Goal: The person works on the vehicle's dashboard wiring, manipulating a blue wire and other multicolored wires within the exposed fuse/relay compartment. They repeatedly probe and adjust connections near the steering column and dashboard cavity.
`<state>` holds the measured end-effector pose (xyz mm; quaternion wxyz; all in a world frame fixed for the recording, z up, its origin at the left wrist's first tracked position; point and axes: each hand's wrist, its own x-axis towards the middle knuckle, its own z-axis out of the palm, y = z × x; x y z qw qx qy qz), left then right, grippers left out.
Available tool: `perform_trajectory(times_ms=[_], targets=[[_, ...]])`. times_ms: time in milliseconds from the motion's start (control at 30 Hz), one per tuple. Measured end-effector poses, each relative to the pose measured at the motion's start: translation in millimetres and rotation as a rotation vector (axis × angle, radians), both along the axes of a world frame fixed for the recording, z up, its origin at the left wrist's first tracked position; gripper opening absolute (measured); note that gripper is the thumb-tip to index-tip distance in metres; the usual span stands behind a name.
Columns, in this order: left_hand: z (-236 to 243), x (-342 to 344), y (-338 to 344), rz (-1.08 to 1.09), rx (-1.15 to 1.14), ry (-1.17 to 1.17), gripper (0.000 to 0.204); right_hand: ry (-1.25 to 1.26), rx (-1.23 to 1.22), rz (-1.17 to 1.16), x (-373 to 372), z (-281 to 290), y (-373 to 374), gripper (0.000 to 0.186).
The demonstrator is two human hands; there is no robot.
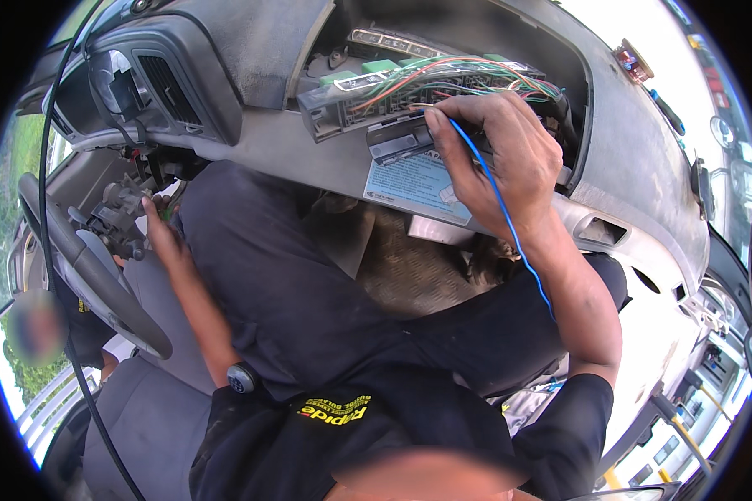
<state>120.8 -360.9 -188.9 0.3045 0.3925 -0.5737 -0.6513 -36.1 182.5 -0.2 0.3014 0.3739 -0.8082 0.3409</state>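
Observation:
My right hand (510, 154) is at the fuse box (330, 113) in the open dashboard recess. Its thumb and fingers pinch a thin blue wire (503, 209), which runs down along my forearm. Green, red and other coloured wires (455, 71) arch across the top of the box. Just below it hangs a dark plastic cover (399, 142), close to my fingertips. My left hand (163, 230) is beside my knee, next to the steering column parts (125, 213). Its thumb shows, but most of its fingers are hidden; something small and green is near them.
A steering wheel (92, 275) and instrument panel (154, 79) are on the left. A black cable (50, 209) hangs down that side. Below the dashboard is a blue printed sheet (414, 188). Another person (88, 313) is outside at the left. A jar (633, 60) stands on the dashboard.

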Motion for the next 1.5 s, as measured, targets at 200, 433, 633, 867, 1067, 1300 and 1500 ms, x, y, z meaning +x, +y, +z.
perform_trajectory(times_ms=[200,433,633,867,1067,1300,1500], targets=[[2,0,2,0.004,-0.001,-0.009,0.057,0.027,0.012,-0.001,-1,-1,0,0.016],[2,-2,1,0.005,0.032,-0.010,0.056,0.037,0.002,0.005,-2,-4,0,0.016],[-1,0,-4,-0.001,0.053,0.004,0.055,0.025,0.018,0.018,-2,-4,2,0.016],[-1,4,-10,-0.024,0.063,0.030,0.048,0.040,0.003,0.000,-2,-5,-1,0.016],[1,0,1,-0.002,0.020,0.000,0.046,0.041,0.009,-0.009,-1,-6,1,0.016],[-3,6,-20,-0.065,0.106,0.065,0.044,0.013,0.012,0.008,-1,-4,0,0.015],[9,-6,-9,-0.019,0.208,-0.016,0.047,0.034,0.011,0.000,-1,-6,3,0.015]])
